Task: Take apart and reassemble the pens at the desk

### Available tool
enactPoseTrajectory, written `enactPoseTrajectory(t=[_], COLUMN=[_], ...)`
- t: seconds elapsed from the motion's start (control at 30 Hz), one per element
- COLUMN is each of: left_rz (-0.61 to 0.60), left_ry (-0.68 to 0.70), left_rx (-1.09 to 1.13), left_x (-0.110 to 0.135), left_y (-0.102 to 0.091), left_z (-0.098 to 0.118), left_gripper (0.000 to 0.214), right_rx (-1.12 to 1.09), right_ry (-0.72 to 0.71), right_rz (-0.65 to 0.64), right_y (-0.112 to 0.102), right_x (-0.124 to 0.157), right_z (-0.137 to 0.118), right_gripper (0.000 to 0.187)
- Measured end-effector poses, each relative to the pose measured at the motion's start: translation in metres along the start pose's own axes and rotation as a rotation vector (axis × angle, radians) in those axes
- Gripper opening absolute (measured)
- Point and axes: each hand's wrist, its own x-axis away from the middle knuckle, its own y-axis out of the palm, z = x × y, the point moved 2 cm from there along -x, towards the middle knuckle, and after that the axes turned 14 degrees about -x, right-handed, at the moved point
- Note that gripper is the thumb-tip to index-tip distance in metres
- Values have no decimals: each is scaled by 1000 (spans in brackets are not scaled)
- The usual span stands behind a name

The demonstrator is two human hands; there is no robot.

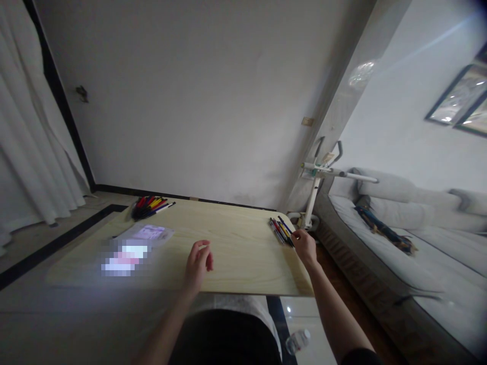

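My right hand [305, 247] is at the right end of the pale wooden table [236, 248]. Its thumb and fingertips pinch the near end of a dark blue pen [284, 224]. Beside that pen lies a loose bunch of pens [277, 230], grey, red and black among them, partly hidden by the hand. My left hand [199, 259] hovers over the table's front middle, fingers loosely curled and thumb apart, with nothing in it. On the table's far left corner rests a pile of red, yellow and black pens [149, 207].
A clear plastic pouch [165, 236] and a blurred-out bright screen [127, 259] lie on the table's left. A plastic bottle [298, 341] is on the floor below the front edge. White exercise equipment [312, 197] and a grey sofa [388, 243] stand to the right.
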Motion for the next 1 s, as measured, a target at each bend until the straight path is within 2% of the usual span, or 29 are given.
enactPoseTrajectory(t=[0.33,1.0], left_rz=[3,-7], left_ry=[13,3], left_rx=[-7,15], left_x=[0,1], left_y=[0,1], left_z=[-1,2], left_gripper=[23,23], right_rx=[31,28], right_ry=[69,75], right_rz=[1,-34], right_y=[5,9], right_x=[1,3], right_z=[8,7], right_gripper=[18,18])
